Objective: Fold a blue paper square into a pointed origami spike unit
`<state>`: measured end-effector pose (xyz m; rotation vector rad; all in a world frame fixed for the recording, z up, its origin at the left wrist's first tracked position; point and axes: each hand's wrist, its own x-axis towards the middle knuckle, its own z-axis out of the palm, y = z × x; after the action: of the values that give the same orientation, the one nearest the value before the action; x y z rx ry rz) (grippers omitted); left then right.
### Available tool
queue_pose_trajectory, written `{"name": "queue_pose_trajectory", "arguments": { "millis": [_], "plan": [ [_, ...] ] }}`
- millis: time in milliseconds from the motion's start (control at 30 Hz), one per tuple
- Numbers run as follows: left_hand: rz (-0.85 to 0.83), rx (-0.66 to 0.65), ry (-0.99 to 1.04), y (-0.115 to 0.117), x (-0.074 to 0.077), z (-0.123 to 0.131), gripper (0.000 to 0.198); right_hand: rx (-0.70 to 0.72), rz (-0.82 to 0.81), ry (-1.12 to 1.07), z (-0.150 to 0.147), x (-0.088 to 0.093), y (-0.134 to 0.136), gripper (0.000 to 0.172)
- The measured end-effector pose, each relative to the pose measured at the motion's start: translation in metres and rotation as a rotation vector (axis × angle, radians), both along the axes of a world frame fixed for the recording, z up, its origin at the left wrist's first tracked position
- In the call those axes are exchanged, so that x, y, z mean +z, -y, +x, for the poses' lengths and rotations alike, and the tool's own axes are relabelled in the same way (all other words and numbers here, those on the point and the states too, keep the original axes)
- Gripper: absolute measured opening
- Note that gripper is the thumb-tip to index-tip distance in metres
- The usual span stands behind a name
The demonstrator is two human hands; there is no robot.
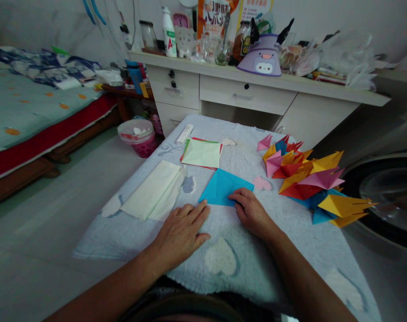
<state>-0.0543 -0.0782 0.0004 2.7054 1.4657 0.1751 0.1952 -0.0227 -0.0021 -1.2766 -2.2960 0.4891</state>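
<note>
Head view has the right hand (pixel 252 212) pressing fingertips on the blue sheet (pixel 223 187), seemingly early in folding, mid-worktop (pixel 223 268), the left hand (pixel 181 232) spread flat alongside, a pile of folded pieces (pixel 311 183) finished to the right, and flat sheets (pixel 201 153) untouched beyond.

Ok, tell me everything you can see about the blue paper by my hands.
The blue paper is a bright, thin sheet, folded into a flat angular shape with a crease across it. It lies flat on the pale cloth in front of you. The right hand presses fingertips on its near edge. The left hand lies flat on the cloth, fingertips at the paper's near left corner; whether they touch it is unclear.
</note>
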Motion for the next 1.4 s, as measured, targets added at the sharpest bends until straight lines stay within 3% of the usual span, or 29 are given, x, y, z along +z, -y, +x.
{"name": "queue_pose_trajectory", "arguments": {
  "millis": [267, 567, 667, 867, 1167, 1400],
  "plan": [
    [-0.012, -0.006, 0.037, -0.003, 0.001, -0.005, 0.056, 0.019, 0.003, -0.022, 0.000, 0.000, 0.000, 0.032],
    [-0.104, 0.144, 0.369, -0.030, 0.007, -0.008, 0.032, -0.013, 0.017, -0.061, 0.000, 0.002, 0.001, 0.025],
    [-0.152, 0.180, 0.363, -0.038, 0.010, -0.004, 0.022, -0.082, 0.089, -0.066, 0.001, 0.001, 0.001, 0.027],
    [-0.203, 0.232, 0.315, -0.045, 0.014, 0.001, 0.009, -0.323, 0.150, 0.097, 0.004, -0.008, -0.003, 0.050],
    [-0.286, 0.235, 0.293, -0.058, 0.020, 0.002, 0.006, -0.421, 0.096, 0.028, 0.009, -0.014, -0.009, 0.015],
    [-0.337, 0.220, 0.294, -0.063, 0.025, 0.002, 0.008, -0.424, 0.064, 0.041, 0.009, -0.011, -0.009, 0.013]
  ]
}}
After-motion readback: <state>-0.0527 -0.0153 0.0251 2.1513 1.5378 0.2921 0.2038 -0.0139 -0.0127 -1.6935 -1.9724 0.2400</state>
